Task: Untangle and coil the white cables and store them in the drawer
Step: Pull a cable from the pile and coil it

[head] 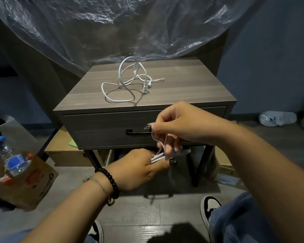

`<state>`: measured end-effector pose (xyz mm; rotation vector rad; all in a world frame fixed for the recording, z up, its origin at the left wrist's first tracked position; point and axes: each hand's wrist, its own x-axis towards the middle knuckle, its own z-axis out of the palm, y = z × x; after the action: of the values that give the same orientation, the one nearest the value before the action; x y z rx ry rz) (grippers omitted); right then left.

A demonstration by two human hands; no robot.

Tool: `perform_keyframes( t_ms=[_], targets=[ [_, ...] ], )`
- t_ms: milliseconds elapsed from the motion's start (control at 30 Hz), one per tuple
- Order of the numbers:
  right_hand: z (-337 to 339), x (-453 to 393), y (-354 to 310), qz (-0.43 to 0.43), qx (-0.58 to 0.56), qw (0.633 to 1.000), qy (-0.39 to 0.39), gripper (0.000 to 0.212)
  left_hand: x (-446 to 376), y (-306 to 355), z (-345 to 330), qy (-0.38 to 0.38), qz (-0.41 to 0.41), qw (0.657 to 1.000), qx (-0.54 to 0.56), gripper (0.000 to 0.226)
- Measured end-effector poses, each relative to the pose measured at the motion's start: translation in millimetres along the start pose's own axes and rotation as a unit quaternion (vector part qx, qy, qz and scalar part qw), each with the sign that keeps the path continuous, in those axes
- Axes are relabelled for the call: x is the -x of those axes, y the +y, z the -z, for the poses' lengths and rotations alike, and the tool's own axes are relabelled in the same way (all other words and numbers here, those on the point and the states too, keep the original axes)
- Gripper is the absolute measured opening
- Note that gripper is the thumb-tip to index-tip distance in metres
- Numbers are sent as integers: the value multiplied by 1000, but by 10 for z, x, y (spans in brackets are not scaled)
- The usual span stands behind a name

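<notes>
- Left hand (139, 170), nearest, low in front of the nightstand: fingers curled round a small bundle of white cable (157, 157), several strands side by side, pinched under the thumb.
- Right hand (175, 125), just above and beyond the left: thumb and fingers pinching a loop of that same cable, other fingers curled down beside the bundle. Both hands busy on one cable.
- Bundle's long axis runs roughly left-right, tilted up toward the right hand; one loose end (184, 152) sticks out right of the hands, blurred, and a tail hangs down below them.
- Drawer (112, 127) just behind the hands, closed, black handle (137, 132) just left of the right hand.
- Second cable (125, 81) beyond both hands, on the desk (191, 85): loose tangle, one loop standing up, plug ends pointing right and toward the front edge. Not touched.
- Progress, my read: first cable partly coiled, not finished. Left: finish the coil, do the desk cable, open the drawer, store both. Well under halfway.
- Far left of the left hand: water bottle (12, 158) in a cardboard box (30, 186) on the floor.
</notes>
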<state>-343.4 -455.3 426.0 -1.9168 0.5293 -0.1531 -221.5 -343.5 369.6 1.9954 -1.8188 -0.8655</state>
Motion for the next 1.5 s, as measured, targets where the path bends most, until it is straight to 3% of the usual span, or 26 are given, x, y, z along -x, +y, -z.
perform_keyframes(
  t_ms=[167,300,400,667,800,900,967,1067,1200,1333,1433,1500],
  targets=[
    [-35,-60,6,13,31,999,-14,28,42,-50,-21,36,-3,992,-122,75],
    [-38,-119,30,20,28,999,10,28,112,-79,-1,55,-40,992,-110,64],
    [-38,-137,53,18,-4,1000,20,23,167,-123,18,81,-87,988,-96,69],
    [-224,-194,124,-39,-83,996,7,21,309,-182,87,108,-151,978,-91,51],
    [-291,-222,142,-57,-93,994,-5,15,376,-187,116,150,-174,973,1,50],
    [-372,-244,188,-37,-140,989,14,27,377,-215,124,199,-147,965,85,75],
    [-448,-251,224,-35,-197,979,29,26,383,-177,128,201,-101,953,203,81],
    [-507,-241,251,-17,-278,960,7,16,385,-115,147,184,-21,909,373,69],
    [-500,-171,251,32,-312,949,-14,18,381,-113,194,193,29,868,457,57],
    [-491,-119,273,85,-211,973,51,25,380,-125,238,185,40,870,455,56],
    [-502,-76,257,130,-152,976,81,9,358,-139,233,180,49,884,429,57],
    [-506,-66,252,144,-126,977,95,11,347,-135,223,176,54,893,410,58]
  ],
)
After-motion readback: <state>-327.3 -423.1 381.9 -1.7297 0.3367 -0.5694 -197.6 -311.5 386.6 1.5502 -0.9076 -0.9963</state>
